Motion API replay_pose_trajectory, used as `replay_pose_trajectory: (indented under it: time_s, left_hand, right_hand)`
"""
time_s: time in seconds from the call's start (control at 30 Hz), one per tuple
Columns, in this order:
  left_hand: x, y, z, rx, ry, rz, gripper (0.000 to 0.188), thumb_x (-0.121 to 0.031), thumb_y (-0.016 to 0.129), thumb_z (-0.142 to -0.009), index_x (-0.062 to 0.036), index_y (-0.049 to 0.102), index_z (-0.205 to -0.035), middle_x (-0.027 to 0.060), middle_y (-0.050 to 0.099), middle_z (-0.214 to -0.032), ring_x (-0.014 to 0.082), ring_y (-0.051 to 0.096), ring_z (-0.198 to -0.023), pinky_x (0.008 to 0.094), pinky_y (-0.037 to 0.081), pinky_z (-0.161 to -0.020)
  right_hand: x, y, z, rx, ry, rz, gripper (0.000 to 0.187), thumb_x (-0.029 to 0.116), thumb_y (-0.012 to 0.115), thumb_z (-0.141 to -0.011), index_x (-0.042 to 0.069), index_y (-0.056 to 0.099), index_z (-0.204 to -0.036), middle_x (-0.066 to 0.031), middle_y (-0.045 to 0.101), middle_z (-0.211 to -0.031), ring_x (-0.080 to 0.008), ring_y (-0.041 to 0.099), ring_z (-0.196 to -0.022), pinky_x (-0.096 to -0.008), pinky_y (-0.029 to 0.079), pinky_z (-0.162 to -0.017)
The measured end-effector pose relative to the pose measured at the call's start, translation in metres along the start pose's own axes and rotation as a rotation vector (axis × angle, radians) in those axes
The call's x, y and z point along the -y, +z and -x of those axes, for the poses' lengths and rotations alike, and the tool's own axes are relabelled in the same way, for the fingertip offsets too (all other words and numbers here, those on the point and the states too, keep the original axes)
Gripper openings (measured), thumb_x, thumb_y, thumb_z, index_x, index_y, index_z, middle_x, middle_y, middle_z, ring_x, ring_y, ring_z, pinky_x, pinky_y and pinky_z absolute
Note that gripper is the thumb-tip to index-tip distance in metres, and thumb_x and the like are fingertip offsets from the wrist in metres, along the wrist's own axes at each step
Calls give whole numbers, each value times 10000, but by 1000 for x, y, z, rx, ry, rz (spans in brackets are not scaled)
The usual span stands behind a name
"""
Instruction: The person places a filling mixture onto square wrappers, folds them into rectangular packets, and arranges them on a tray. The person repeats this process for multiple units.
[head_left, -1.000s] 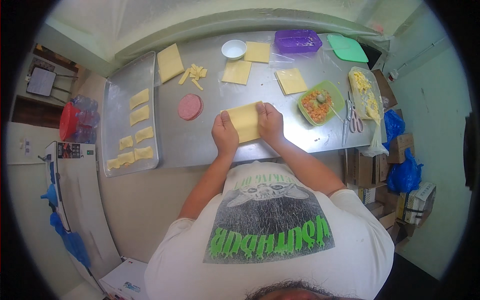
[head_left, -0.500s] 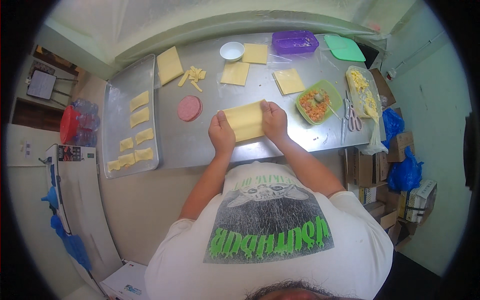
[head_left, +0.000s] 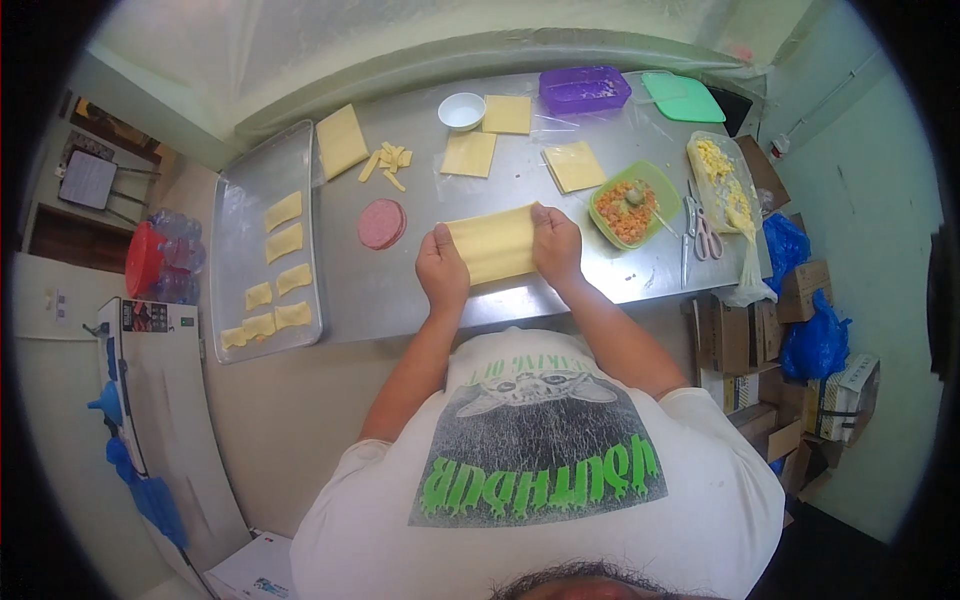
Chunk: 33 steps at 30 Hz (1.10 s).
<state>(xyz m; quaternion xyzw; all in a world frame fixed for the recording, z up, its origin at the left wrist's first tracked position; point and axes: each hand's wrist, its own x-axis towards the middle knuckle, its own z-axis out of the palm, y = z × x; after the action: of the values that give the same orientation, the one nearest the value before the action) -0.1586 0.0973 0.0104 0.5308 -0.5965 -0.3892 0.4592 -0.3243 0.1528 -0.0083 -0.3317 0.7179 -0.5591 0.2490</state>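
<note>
A pale yellow dough sheet is stretched between my two hands at the near edge of the steel table. My left hand grips its left edge, thumb on top. On the right edge, my right hand pinches it the same way. A stack of pink round meat slices lies to the left of the sheet. To the right stands a light green container of orange chopped filling with a spoon in it. Square dough sheets lie beyond my hands, and another stack sits farther right.
A metal tray with several filled dough pieces stands at the left. Farther back are dough strips, a white bowl, a purple container and a green lid. Scissors lie near a tub of yellow chunks.
My right hand has shifted slightly to the right, and the dough sheet spans a little wider between my hands. Both hands keep their grip.
</note>
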Motion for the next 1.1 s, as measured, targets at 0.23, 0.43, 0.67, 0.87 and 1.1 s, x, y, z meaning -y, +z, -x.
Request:
replay_pose_trajectory:
  time_s: [0.23,0.43,0.67,0.87,1.1]
  left_hand:
    - [-48,-27,-21,344,434,-258,310,-345,578,-1065,-67,709,-1023,141,728,-882,347,693,-745,406,531,-657]
    - [-104,-31,-62,928,538,-710,318,-401,675,-975,-89,738,-963,140,725,-904,334,692,-825,425,532,-742]
    - [-44,-55,-128,1027,-496,951,745,-672,353,-1055,-21,551,-1359,157,747,-1088,288,722,-1087,402,565,-996]
    - [-15,-9,-35,499,-302,517,481,-432,498,-1098,-2,613,-1281,139,745,-1126,270,719,-1044,357,557,-917]
    - [-18,13,-16,57,166,-114,369,-319,489,-1110,6,654,-1052,215,720,-864,315,738,-802,414,541,-696]
  right_hand:
    - [-5,-22,0,313,241,-442,457,370,535,-1087,18,573,-1376,-177,668,-1262,-294,648,-1134,-405,505,-1002]
    - [39,-19,0,684,-468,128,520,246,698,-990,37,543,-1440,-166,616,-1411,-339,564,-1330,-442,421,-1142]
    - [71,-7,8,726,82,-516,324,176,635,-1044,14,620,-1324,-73,719,-1192,-144,674,-1108,-340,553,-961]
    - [39,-4,-13,548,-2,-262,350,196,586,-1070,21,571,-1373,-81,693,-1242,-155,664,-1097,-334,536,-963]
    - [34,26,-7,139,-140,68,334,326,532,-1101,13,649,-1095,-140,713,-859,-164,685,-794,-350,533,-703]
